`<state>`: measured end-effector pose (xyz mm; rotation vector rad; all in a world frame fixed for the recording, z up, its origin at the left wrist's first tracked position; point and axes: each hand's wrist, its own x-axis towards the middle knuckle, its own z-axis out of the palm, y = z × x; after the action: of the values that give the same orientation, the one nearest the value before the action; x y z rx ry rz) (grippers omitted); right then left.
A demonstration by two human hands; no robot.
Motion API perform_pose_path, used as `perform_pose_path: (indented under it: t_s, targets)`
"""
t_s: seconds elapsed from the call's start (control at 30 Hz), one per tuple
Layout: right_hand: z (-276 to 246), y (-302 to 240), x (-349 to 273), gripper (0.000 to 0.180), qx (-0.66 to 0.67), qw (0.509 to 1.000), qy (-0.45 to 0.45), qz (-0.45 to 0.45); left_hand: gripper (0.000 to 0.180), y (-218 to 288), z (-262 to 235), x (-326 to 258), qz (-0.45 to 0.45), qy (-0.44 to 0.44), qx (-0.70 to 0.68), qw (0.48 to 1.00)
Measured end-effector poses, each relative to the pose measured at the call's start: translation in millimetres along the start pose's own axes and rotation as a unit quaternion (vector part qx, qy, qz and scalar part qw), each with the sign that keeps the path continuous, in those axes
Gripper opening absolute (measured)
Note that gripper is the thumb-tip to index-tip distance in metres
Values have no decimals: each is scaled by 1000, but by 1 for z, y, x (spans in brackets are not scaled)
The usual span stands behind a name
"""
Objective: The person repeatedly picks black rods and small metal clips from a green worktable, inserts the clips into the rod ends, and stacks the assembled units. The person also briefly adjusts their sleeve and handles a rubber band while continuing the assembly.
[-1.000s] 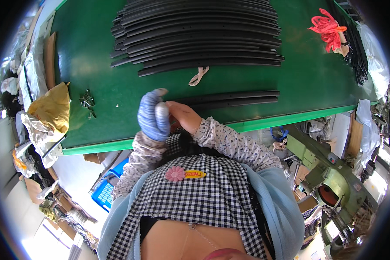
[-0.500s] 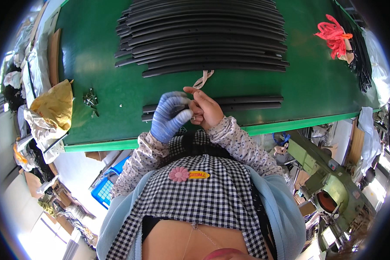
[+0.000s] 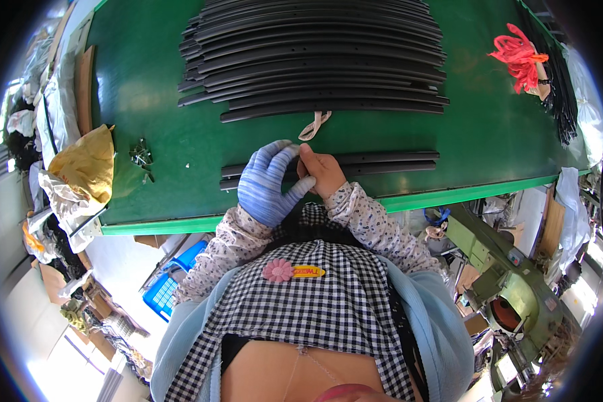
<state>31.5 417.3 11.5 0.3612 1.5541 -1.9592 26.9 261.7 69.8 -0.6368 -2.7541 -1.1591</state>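
My left hand (image 3: 266, 186) wears a blue knitted glove, its fingers stretched out and apart. My bare right hand (image 3: 323, 171) is pressed against it and pinches the blue glove at the fingertips. Both hands hover over the left end of a few long black strips (image 3: 388, 163) lying near the front edge of the green table (image 3: 147, 120). Just beyond the hands lies a small beige band (image 3: 314, 125). Farther back is a large stack of long black strips (image 3: 315, 53).
A red bundle of ties (image 3: 519, 55) and more black strips (image 3: 563, 94) lie at the table's far right. Small dark metal parts (image 3: 141, 155) and a yellow-brown bag (image 3: 84, 164) are at the left. A blue crate (image 3: 174, 281) and a green machine (image 3: 509, 268) stand below the table edge.
Both hands have moved forward from my chest to above the near black strips. The right hand has come round to the glove's fingertips.
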Motion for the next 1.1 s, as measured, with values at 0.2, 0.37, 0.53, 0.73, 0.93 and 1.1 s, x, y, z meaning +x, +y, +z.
perform_pose_path:
  t_s: [0.2, 0.37, 0.53, 0.73, 0.93, 1.1]
  targets:
    - [2, -1, 0, 68, -14, 1000, 1, 12, 50, -21, 7, -11, -92, -34, -118, 988]
    - [-20, -9, 7, 61, 128, 988, 83, 27, 39, -117, 5, -3, -278, 150, -242, 917]
    - [-84, 10, 31, 43, 343, 866, 354, -78, 45, -156, -11, 9, -515, 175, -441, 713]
    - [-177, 7, 34, 57, 558, 766, 286, -141, 47, -94, -39, -14, -385, 26, -541, 747]
    - [-230, -55, -26, 47, 422, 826, 89, -362, 43, -62, -41, -31, -369, 29, -503, 781]
    - [-139, -163, -95, 36, -59, 932, 99, -343, 38, -54, -55, -7, -256, 124, -447, 848]
